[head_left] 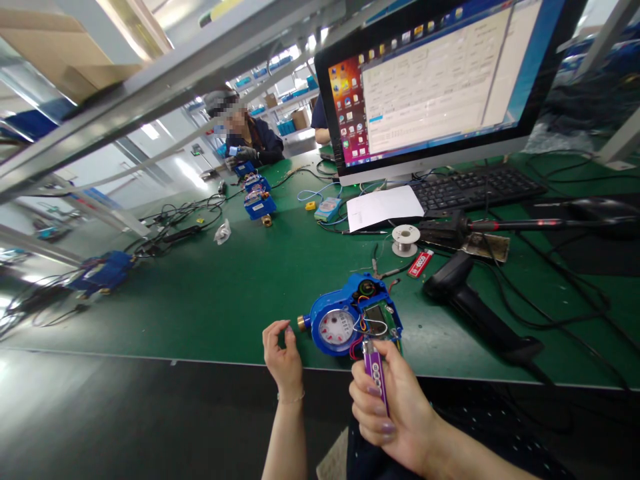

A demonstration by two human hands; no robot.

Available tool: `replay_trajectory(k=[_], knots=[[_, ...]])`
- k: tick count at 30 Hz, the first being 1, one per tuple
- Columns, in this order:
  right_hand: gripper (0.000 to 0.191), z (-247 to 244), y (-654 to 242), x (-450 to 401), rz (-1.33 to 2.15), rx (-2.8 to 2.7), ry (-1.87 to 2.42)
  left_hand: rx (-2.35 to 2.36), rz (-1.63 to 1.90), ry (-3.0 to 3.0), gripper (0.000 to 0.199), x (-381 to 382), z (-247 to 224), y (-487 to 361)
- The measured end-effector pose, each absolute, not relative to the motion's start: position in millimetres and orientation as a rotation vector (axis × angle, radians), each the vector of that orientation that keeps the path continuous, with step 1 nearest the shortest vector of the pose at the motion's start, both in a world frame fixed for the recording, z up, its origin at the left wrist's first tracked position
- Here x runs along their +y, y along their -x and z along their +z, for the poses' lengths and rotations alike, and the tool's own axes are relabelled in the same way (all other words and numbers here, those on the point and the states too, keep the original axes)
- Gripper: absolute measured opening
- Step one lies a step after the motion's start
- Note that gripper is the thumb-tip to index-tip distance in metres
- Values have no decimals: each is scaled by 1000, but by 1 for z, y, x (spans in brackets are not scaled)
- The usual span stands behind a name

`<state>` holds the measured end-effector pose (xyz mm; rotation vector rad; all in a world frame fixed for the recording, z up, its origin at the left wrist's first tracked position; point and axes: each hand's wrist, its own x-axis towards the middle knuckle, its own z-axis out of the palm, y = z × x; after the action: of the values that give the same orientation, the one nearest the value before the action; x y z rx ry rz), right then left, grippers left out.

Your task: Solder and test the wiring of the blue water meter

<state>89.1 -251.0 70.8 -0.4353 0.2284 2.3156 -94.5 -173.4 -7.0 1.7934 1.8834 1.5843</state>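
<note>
A blue water meter with a round clear dial lies near the table's front edge. Its side housing is uncovered, showing a green circuit board and loose coloured wires. My right hand is closed around a purple lighter, held upright just in front of the board, the thumb near its metal top. I see no flame. Beside the brass fitting at the meter's left end is my left hand. Its fingers are loosely curled, with the thumb apart and nothing visible in them.
On the green table lie a barcode scanner, a solder spool, a red-and-white packet and a keyboard under a monitor. More blue meters stand farther back, near a seated person. Cables trail at left.
</note>
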Motion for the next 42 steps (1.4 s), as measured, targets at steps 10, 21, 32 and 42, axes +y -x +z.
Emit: replay_trajectory(k=[10,21,32,42], knots=[[61,70,-92,-252,2299,250,421,1871,1592,-1804,14,-174,-7,95],[59,74,-93,-253,2293,241,447,1871,1577,-1814,14,-174,-5,94],[63,70,-95,-255,2288,255,413,1870,1575,-1814,14,-174,-4,93],[70,70,-96,-258,2307,314,488,1875,1583,-1814,15,-174,-7,94]])
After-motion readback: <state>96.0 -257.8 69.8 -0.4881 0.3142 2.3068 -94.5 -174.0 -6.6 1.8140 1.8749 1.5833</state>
